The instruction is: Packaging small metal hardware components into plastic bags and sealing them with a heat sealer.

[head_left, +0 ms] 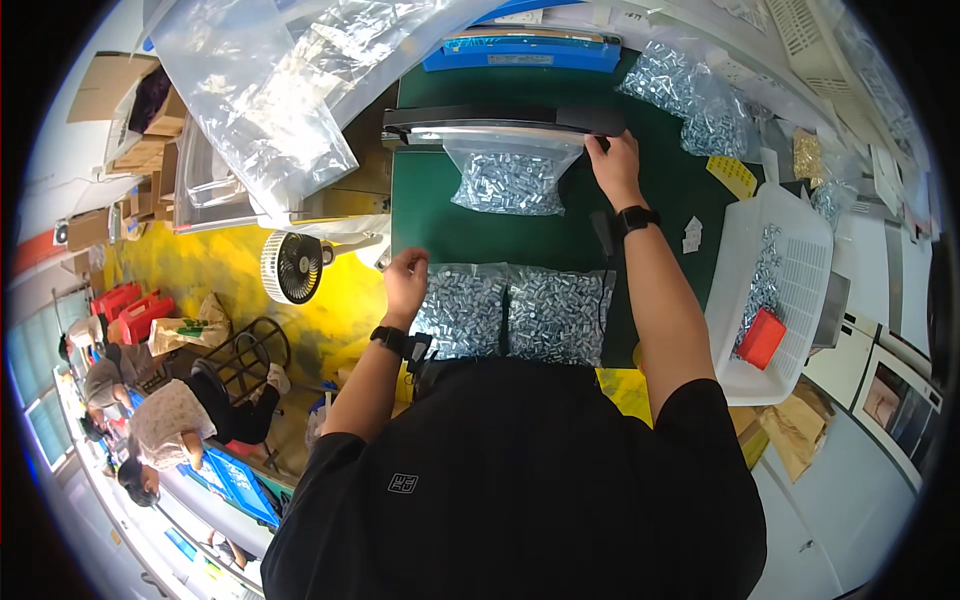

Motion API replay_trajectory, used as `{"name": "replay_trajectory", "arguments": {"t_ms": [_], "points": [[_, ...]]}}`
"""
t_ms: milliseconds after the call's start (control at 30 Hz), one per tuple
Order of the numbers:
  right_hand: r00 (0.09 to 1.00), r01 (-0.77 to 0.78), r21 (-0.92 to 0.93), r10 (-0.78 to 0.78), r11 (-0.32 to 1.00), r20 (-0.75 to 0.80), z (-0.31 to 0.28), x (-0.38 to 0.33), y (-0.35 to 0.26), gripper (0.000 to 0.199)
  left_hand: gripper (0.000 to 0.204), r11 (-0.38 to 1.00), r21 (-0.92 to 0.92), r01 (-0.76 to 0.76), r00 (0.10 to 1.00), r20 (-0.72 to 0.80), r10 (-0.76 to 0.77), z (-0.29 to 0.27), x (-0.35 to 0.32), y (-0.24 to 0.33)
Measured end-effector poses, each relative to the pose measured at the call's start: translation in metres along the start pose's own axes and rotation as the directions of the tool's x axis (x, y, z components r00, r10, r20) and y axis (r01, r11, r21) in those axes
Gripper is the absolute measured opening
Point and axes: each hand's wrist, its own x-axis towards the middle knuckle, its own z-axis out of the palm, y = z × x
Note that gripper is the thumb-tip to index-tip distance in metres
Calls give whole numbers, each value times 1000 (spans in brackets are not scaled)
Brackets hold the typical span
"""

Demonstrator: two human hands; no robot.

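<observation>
My right hand [615,165] is closed over the right end of the long black arm of a bag sealer [500,120]. The arm lies across the top of a clear plastic bag [510,183] filled with small silvery metal sleeves, which rests on the green table. My left hand [406,283] hovers by the upper left corner of a full bag [460,310], fingers curled together, with nothing visible in them. Beside that bag, a second full bag [556,315] lies flat at the near edge, against my body.
At right stands a white plastic basket [735,340] with loose metal sleeves and a red scoop [762,338]. More filled bags [690,95] and a blue tray [520,50] lie at the back. Clear plastic sheeting [270,110] and a fan [293,267] are at left; people sit farther off.
</observation>
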Motion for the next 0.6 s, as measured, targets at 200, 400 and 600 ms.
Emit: {"name": "replay_trajectory", "arguments": {"t_ms": [200,400,600], "points": [[988,-97,-113,110,989,113,18,5,2,19,14,1000,-11,26,999,28,-25,15,1,7],[994,-63,43,59,997,93,16,5,4,16,13,1000,8,-12,996,90,12,31,19,28],[958,280,4,-280,960,-60,-12,-27,-48,14,14,996,-27,-81,991,104,83,48,35,42]]}}
